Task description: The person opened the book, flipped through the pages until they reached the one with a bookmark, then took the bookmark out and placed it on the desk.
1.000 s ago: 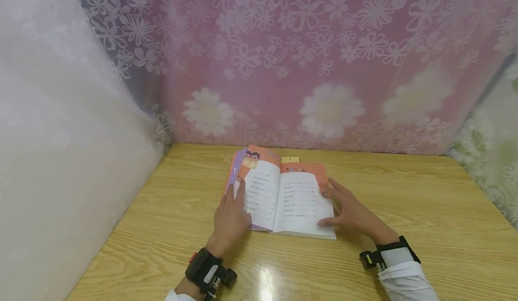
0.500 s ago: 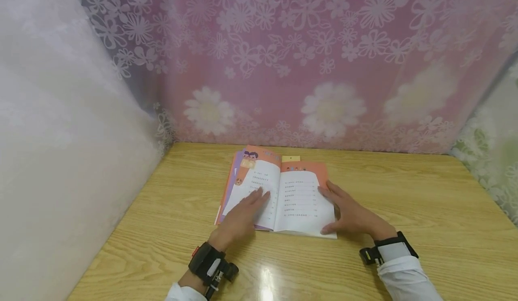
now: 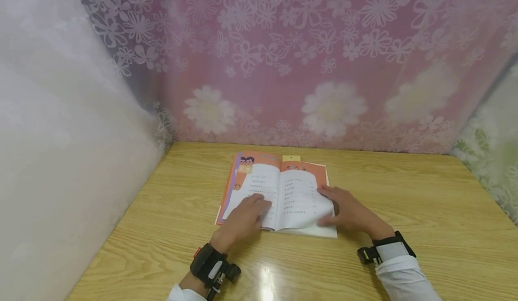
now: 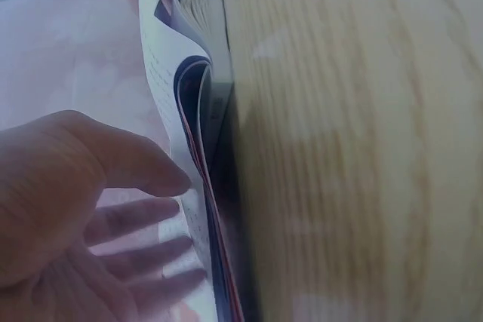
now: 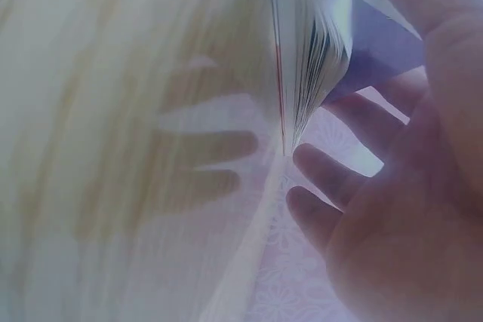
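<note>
I see table (image 3: 154,229) stretching past both side edges of the open book (image 3: 278,186) — it lies under the left hand (image 3: 242,218), fingers loose, and against the right hand (image 3: 351,210), thumb and fingers spread (right page (image 3: 301,206) bulging).

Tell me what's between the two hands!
Pages of the open book lie between the left hand and the right hand; the head view shows this.
</note>
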A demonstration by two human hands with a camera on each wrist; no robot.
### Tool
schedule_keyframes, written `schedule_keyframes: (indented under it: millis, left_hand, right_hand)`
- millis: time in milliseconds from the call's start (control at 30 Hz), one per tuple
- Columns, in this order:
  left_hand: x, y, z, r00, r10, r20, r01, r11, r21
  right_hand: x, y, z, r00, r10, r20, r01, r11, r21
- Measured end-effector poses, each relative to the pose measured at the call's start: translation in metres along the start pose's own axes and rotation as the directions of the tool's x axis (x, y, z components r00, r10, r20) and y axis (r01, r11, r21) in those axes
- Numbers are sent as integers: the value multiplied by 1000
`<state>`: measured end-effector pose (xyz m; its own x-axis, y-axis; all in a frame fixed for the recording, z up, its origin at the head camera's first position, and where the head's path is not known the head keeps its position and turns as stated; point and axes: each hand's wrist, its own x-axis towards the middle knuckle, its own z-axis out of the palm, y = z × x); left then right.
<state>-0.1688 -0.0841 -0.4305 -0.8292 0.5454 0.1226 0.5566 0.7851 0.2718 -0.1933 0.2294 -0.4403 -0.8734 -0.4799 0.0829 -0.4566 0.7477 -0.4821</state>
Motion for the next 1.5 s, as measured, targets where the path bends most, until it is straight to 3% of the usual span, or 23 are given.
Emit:
schedule_keyframes:
  millis: [200,433,700,967,1100,1367,1500]
  left_hand:
    - [2,3,-3,998,44,-34,-44,999,13]
    - [5,12,0,999,-20,-29,21,999,41]
    - [10,27,3,992,-102,-80,109,991,83]
    - [12,33,7,987,-100,-129,120,980,160]
    - [10,33,3,987,-99,-127,114,987,116]
    - [7,30,0,979,-101,-174,102,995,-6]
    - [4,26,0,972,-138,-188,121,987,-103]
  right_hand:
    - [1,-1,-1,998,-28,-51,31,999,44]
    - [5,-1,-2,986,-110,-121,121,989,88]
    - [9,-7,-5,972,-119,-202,144,983,114]
    - [11,-15,-11,956,-151,-253,176,981,80]
    - [9,-18,-13,960,-139,-242,165,982,91]
    - [2,-19,-12,986,-88,-143,100,991,83]
    - [-2,-18,-11,994,-53,-100,60,996,67]
